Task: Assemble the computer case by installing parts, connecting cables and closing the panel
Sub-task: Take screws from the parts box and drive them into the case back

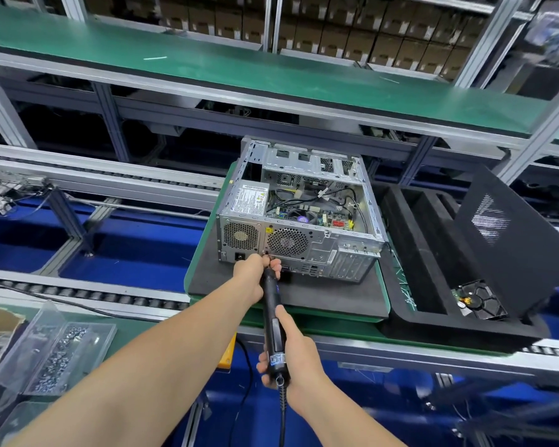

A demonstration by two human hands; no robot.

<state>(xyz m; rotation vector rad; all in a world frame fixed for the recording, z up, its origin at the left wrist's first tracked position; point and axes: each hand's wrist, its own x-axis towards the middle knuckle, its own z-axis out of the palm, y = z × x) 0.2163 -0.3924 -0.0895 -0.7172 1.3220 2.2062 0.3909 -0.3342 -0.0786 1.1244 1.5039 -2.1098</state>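
An open silver computer case lies on a black foam pad, its rear panel facing me and the motherboard and power supply showing inside. A black electric screwdriver points at the rear panel just below the round fan grille. My right hand grips the screwdriver's handle. My left hand pinches the tool's front end against the case. The bit tip is hidden by my fingers.
A black side panel leans in a black foam tray on the right, with a hard drive below it. A clear box of screws sits at the near left. Roller conveyor rails run across; a green shelf stands behind.
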